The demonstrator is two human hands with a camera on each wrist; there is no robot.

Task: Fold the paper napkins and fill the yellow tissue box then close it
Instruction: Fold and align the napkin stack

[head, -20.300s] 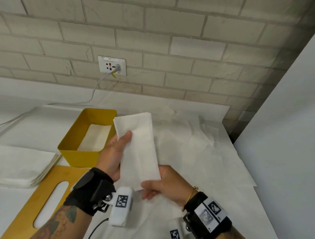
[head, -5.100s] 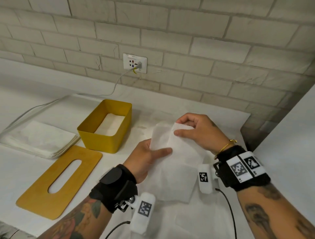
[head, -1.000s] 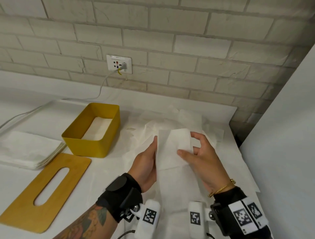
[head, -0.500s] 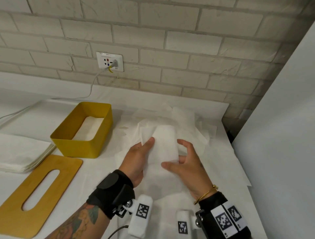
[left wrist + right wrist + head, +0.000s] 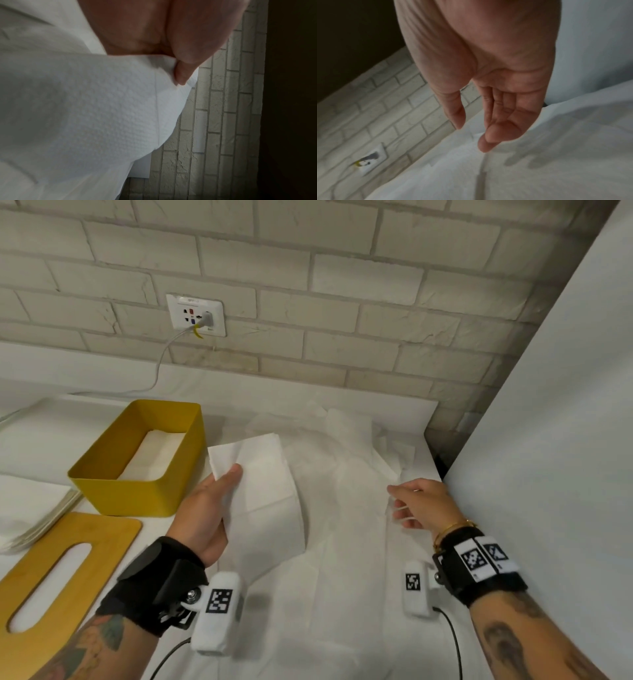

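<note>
The left hand (image 5: pixel 205 508) pinches a folded napkin (image 5: pixel 263 474), long axis running near to far, right of the yellow box (image 5: pixel 137 491); the right hand (image 5: pixel 423 501) hovers, fingers relaxed.

Both tattooed forearms wear black wrist straps (image 5: pixel 161 580) carrying white camera pods (image 5: pixel 217 614) (each with a square black-and-white marker); a gold bracelet (image 5: pixel 452 529) circles the right wrist.

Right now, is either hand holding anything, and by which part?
The left hand pinches the folded napkin at its left edge near the far corner. The right hand holds nothing.
</note>
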